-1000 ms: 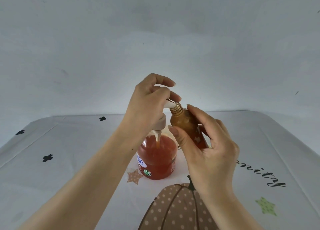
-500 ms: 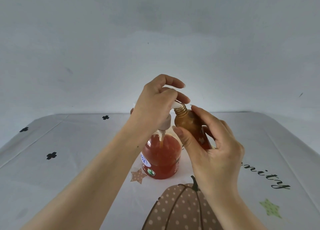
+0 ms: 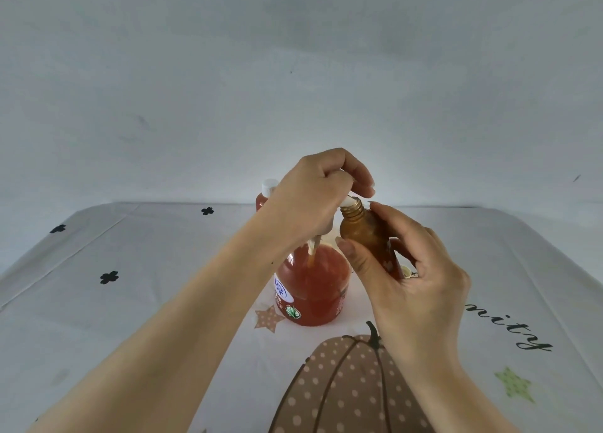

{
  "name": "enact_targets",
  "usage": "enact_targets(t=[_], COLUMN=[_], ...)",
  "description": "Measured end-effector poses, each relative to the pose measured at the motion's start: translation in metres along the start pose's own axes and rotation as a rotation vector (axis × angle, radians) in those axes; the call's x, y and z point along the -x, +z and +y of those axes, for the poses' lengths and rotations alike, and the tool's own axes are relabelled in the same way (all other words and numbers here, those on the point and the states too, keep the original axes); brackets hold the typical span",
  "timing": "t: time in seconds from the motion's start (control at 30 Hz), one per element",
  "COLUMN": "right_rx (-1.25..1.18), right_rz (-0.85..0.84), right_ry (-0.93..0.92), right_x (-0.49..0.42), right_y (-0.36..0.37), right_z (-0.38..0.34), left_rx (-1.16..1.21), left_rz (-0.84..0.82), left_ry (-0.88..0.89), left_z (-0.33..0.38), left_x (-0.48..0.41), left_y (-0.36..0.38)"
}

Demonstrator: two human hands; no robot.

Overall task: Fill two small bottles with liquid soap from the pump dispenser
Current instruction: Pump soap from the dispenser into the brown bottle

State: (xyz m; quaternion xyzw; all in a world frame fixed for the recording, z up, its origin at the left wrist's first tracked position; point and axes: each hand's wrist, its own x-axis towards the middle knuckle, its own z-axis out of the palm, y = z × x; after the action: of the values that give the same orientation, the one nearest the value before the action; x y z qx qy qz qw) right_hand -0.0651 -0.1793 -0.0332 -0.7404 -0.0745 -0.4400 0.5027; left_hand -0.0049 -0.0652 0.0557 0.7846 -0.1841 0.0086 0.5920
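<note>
I see the left hand [image 3: 313, 197] curled down over the head of the pump dispenser [image 3: 313, 285], which stands mid-table [image 3: 130, 302], nearer the far edge. The right hand [image 3: 411, 269] grips the small amber bottle [image 3: 368, 237] between thumb and fingers. The bottle is tilted, with its open neck against the white nozzle [image 3: 348, 201]; I can't tell whether the tip sits inside. A white-capped bottle [image 3: 269, 188] stands behind the left wrist.

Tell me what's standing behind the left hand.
A small reddish bottle with a white cap shows past the left hand; the hand covers its lower body and base.
</note>
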Motion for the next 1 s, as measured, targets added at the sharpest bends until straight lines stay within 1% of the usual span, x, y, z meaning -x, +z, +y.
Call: enact_targets(t=[0.1, 0.2, 0.5, 0.8, 1.0], right_rx=[0.012, 0.015, 0.009, 0.007, 0.014], right_rz=[0.002, 0.009, 0.080, 0.069, 0.070], right_ry=[-0.006, -0.008, -0.062, -0.103, -0.113], right_x=[0.0012, 0.0003, -0.0019, -0.0040, -0.0039], right_y=[0.0007, 0.0012, 0.0065, 0.0073, 0.0062], right_z=[-0.0001, 0.0002, -0.0023, 0.0006, -0.0008], left_rx=[-0.047, -0.042, 0.119, 0.264, 0.239], left_rz=[-0.022, 0.013, 0.169, 0.189, 0.206], left_ry=[-0.011, -0.009, -0.007, -0.061, -0.031], left_z=[0.0038, 0.0026, 0.0068, 0.0079, 0.0062], left_x=[0.0026, 0.0019, 0.0046, 0.0046, 0.0037], left_y=[-0.0019, -0.0009, 0.0013, 0.0017, 0.0012])
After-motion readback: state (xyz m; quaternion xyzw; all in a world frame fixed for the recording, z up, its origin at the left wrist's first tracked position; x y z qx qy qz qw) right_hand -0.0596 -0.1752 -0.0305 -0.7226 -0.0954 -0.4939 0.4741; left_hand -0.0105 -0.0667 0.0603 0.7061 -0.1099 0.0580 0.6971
